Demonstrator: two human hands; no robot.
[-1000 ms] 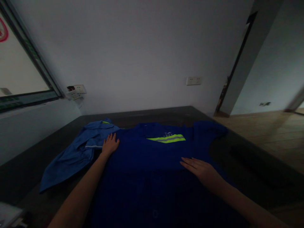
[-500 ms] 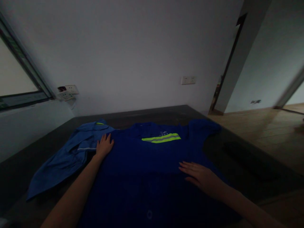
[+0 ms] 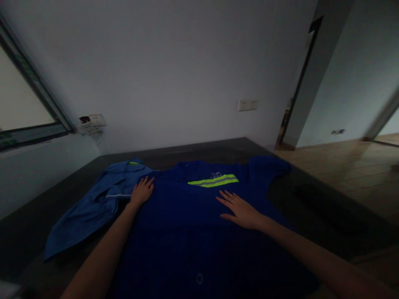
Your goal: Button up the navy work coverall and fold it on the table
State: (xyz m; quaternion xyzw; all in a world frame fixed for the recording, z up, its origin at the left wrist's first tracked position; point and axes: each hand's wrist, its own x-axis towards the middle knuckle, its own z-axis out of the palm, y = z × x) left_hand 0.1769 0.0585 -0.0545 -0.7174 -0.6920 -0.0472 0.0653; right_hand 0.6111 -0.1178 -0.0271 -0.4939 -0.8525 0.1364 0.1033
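Right hand (image 3: 238,209): since half a second ago, we are moving it up and in over the dark blue shirt (image 3: 187,205), so it is now lying nearer the bright stripe (image 3: 215,181).
Shirt: it is lying spread out on the dark table (image 3: 215,148) in front of us, its collar (image 3: 190,169) pointing away from us.
Stripe: it is shining yellow-green on one side of the chest, a white mark (image 3: 215,175) sitting just above.
Right hand's shape: we are holding its fingers almost straight and a bit apart, thumb sticking out, palm down, gripping nothing we can see.
Left hand (image 3: 142,192): we are laying it flat on the shirt's left edge, fingers a bit spread, gripping nothing we can see.
Light blue jacket (image 3: 93,207): it is lying to the left, just beside our left hand.
Long dark thing (image 3: 327,209): it is lying on the table's right side, too dark to name.
Wall (image 3: 171,74): it is standing behind the table, with white sockets (image 3: 247,105) showing.
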